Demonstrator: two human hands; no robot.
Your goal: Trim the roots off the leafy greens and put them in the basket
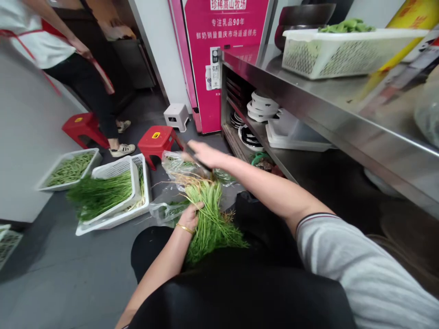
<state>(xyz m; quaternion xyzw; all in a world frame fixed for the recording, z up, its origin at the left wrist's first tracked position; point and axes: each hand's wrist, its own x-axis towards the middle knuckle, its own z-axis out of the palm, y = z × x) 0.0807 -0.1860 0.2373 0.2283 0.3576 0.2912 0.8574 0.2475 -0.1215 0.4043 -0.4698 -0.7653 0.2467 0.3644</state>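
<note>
My left hand (190, 216), with a gold bracelet at the wrist, is closed round a thick bunch of fennel greens (211, 219). The bunch rests against my lap, feathery leaves toward me and pale stem ends with brown roots pointing away. Above those root ends, my right hand (205, 154) grips a knife (198, 161) with a dark blade; both are smeared by motion. The blade's tip reaches close to the stems, and I cannot tell whether it touches them. Clear plastic bags (171, 208) with more greens lie on the floor just beyond.
At left stand a white basket of feathery greens (103, 194) and a crate of green beans (70, 169). A red stool (156, 139) and a white stool (176, 116) are ahead. A person (77, 59) stands at upper left. A steel counter (274, 75) runs along my right.
</note>
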